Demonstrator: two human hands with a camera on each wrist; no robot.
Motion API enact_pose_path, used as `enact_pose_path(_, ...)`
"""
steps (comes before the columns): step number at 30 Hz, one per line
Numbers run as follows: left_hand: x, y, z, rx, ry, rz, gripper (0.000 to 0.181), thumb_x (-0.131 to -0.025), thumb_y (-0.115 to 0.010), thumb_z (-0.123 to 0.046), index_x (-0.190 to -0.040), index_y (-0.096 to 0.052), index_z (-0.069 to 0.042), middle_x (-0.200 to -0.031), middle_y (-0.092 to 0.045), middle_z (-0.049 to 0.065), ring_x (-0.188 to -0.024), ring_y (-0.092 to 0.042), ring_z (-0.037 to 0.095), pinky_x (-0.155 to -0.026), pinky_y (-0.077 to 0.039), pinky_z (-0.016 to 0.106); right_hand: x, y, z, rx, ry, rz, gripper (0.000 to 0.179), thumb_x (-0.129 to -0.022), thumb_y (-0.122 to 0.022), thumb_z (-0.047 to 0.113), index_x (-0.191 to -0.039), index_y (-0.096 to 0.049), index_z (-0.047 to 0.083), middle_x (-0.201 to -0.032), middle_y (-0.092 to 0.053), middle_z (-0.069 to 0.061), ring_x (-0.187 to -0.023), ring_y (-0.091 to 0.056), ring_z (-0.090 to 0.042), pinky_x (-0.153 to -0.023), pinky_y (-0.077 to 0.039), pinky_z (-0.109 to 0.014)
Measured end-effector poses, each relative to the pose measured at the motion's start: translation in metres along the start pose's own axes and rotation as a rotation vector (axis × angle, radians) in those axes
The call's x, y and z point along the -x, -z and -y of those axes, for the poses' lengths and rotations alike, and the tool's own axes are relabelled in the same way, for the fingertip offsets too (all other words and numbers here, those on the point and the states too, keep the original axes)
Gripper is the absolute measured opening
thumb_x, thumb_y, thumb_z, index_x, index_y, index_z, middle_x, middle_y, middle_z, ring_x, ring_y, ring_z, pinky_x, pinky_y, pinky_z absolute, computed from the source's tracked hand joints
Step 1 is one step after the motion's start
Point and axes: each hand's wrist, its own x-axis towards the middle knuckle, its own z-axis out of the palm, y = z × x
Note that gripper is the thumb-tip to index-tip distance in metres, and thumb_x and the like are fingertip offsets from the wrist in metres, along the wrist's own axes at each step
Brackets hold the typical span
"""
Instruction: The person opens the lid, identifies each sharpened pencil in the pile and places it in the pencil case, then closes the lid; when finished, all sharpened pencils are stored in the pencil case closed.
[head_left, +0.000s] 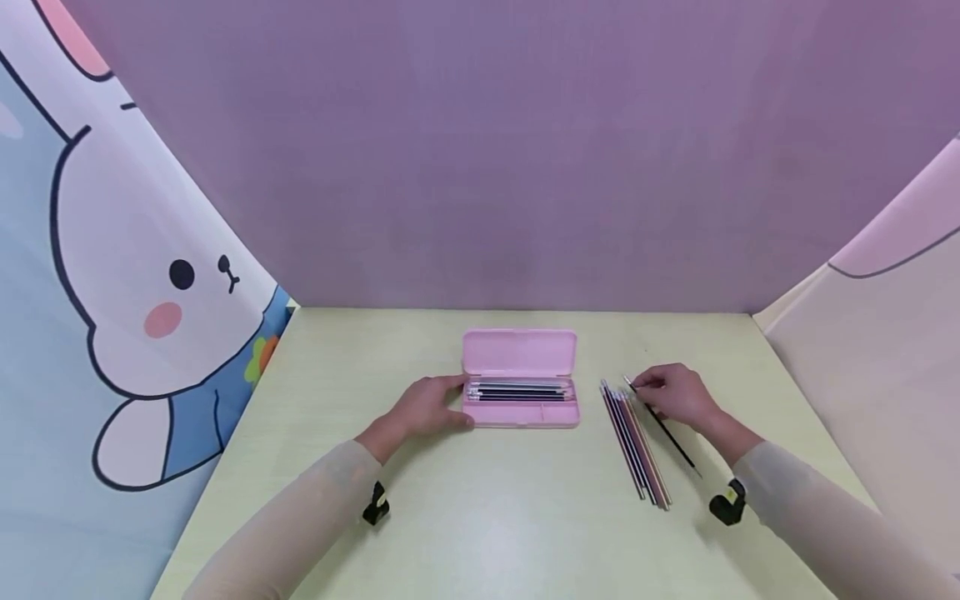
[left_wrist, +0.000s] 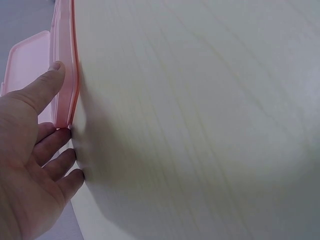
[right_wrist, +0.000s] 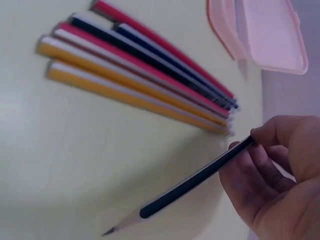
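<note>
A pink pencil case (head_left: 521,414) lies with its lid (head_left: 519,352) raised at the back; several dark pencils (head_left: 519,392) lie in its rear compartment. At the case's left end, my left hand (head_left: 426,407) holds it, thumb along the front wall and fingers at the end. My right hand (head_left: 678,393) pinches one dark pencil (right_wrist: 192,185) near its blunt end between thumb and fingers. That pencil slants down toward the front of the table, its sharpened tip pointing away from the hand. Left of it lies a bundle of several pencils (head_left: 633,446), yellow, red and dark.
Beneath everything is a pale wood-grain table (head_left: 480,517). A purple panel (head_left: 517,167) rises along its back edge. Cloth with a cartoon rabbit (head_left: 142,292) hangs at the left, and a pale cloth (head_left: 885,358) flanks the right side.
</note>
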Motion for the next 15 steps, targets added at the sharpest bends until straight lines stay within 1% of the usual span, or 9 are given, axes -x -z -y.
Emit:
enact_pose_path(4, 0.000, -0.001, 0.001, -0.006, 0.001, 0.002, 0.088, -0.082, -0.085, -0.046, -0.155, -0.047, -0.017, -0.147, -0.060, 0.011, -0.138, -0.054, 0.035, -0.116, -0.043, 0.052, -0.007, 0.001, 0.014, 0.017, 0.081, 0.021, 0.026, -0.098, -0.065, 0.010, -0.119, -0.071, -0.003, -0.100, -0.073, -0.015, -0.081, -0.069, -0.023, -0.061, -0.062, -0.033)
enact_pose_path(9, -0.001, -0.002, 0.002, -0.001, -0.002, 0.001, 0.087, -0.081, -0.085, -0.046, -0.155, -0.047, -0.017, -0.147, -0.060, 0.010, -0.138, -0.054, 0.034, -0.117, -0.043, 0.052, -0.024, -0.001, 0.038, 0.042, 0.163, 0.034, 0.024, -0.098, -0.066, 0.011, -0.118, -0.073, 0.000, -0.101, -0.075, -0.012, -0.083, -0.070, -0.021, -0.062, -0.063, -0.031)
enact_pose_path(13, -0.001, -0.002, 0.003, -0.008, -0.002, 0.001, 0.088, -0.081, -0.084, -0.047, -0.155, -0.047, -0.018, -0.148, -0.059, 0.010, -0.138, -0.054, 0.034, -0.117, -0.042, 0.051, -0.039, -0.006, 0.061, 0.056, 0.215, 0.045, 0.021, -0.097, -0.068, 0.011, -0.115, -0.076, 0.004, -0.101, -0.076, -0.011, -0.084, -0.069, -0.019, -0.064, -0.061, -0.031)
enact_pose_path(15, -0.001, -0.001, 0.002, -0.007, -0.003, 0.000, 0.087, -0.081, -0.084, -0.047, -0.155, -0.048, -0.017, -0.148, -0.059, 0.010, -0.138, -0.054, 0.034, -0.117, -0.042, 0.050, -0.046, -0.011, 0.073, 0.065, 0.248, 0.049, 0.020, -0.096, -0.069, 0.010, -0.114, -0.077, 0.006, -0.105, -0.076, -0.011, -0.086, -0.069, -0.019, -0.069, -0.061, -0.031)
